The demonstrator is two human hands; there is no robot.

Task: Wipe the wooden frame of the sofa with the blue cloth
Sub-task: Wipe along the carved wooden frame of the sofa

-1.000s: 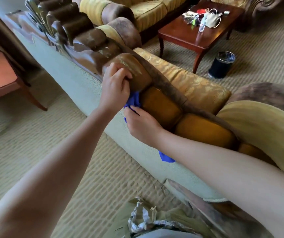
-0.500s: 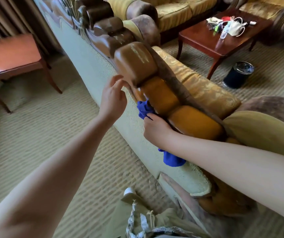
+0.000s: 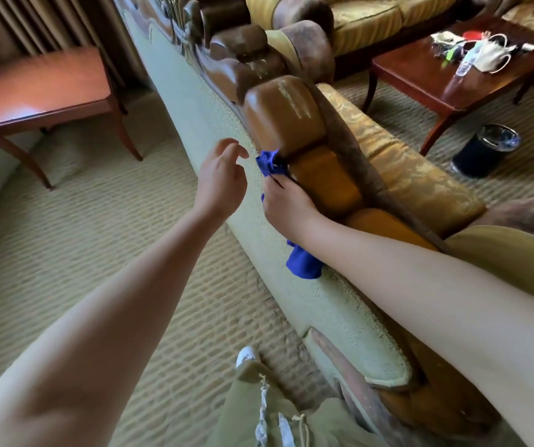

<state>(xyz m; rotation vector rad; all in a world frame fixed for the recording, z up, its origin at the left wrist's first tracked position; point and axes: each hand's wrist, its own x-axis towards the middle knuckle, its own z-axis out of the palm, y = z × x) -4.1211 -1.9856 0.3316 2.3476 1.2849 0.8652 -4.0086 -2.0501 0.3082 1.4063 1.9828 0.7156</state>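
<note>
The carved wooden frame (image 3: 286,114) runs along the top of the sofa back in rounded brown lobes. My right hand (image 3: 286,206) grips the blue cloth (image 3: 270,164) and presses its upper end into the groove under a large lobe; the cloth's loose tail (image 3: 302,264) hangs below my wrist against the pale green sofa back (image 3: 194,101). My left hand (image 3: 222,182) hovers just left of the cloth, fingers spread and curled, touching nothing.
A reddish side table (image 3: 43,91) stands on the carpet at left. Beyond the sofa are a dark coffee table (image 3: 427,79) with clutter, a black bin (image 3: 483,150) and another sofa (image 3: 365,17). My shoe (image 3: 247,356) and trouser leg are below.
My left hand came off the wooden lobe and now hangs open beside it. My right hand stays on the cloth at the groove, and the view has shifted along the sofa back.
</note>
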